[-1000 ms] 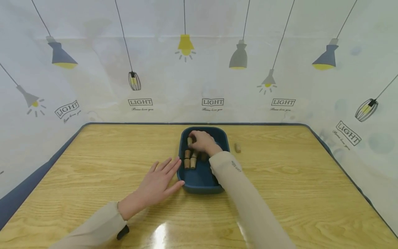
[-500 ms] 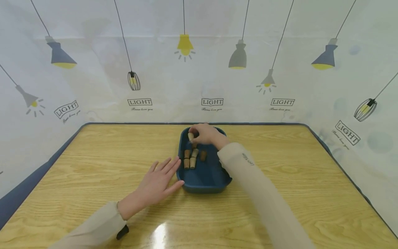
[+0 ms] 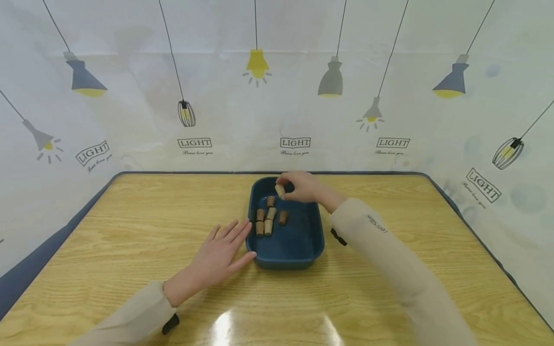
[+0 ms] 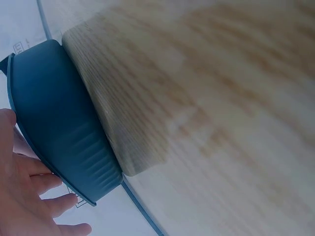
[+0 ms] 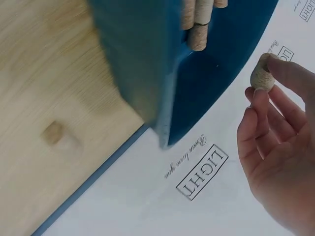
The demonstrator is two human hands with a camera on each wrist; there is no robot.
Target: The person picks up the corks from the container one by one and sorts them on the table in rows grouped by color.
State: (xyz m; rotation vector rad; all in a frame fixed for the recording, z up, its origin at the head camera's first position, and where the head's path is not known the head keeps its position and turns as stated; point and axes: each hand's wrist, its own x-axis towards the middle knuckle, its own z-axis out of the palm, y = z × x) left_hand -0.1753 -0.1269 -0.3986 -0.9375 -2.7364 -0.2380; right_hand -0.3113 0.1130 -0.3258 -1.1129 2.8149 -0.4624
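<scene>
My right hand [image 3: 305,186] pinches a pale cork stopper [image 3: 280,191] between thumb and fingertips over the far end of a deep blue tray [image 3: 287,262]. In the right wrist view the same pale cork [image 5: 263,74] is tilted in the fingertips. Inside the tray, toward its left side, lie several corks, among them a brown cork [image 3: 283,217] a little apart and another brown cork [image 3: 270,201] at the far end of the cluster. With fingers straight and spread, my left hand [image 3: 218,252] touches the tray's left wall; the left wrist view shows the fingers [image 4: 64,202] by the rim.
A wooden table [image 3: 151,216] bears the tray. One loose cork [image 5: 54,132] lies on it beside the tray, blurred in the right wrist view and hidden by the right arm in the head view. A lamp-printed sheet [image 3: 233,110] stands behind the table's back edge.
My right hand has moved right across the tray's far end, carrying the pale cork. A brown cork it covered now shows fully. My left hand has stayed at the tray wall.
</scene>
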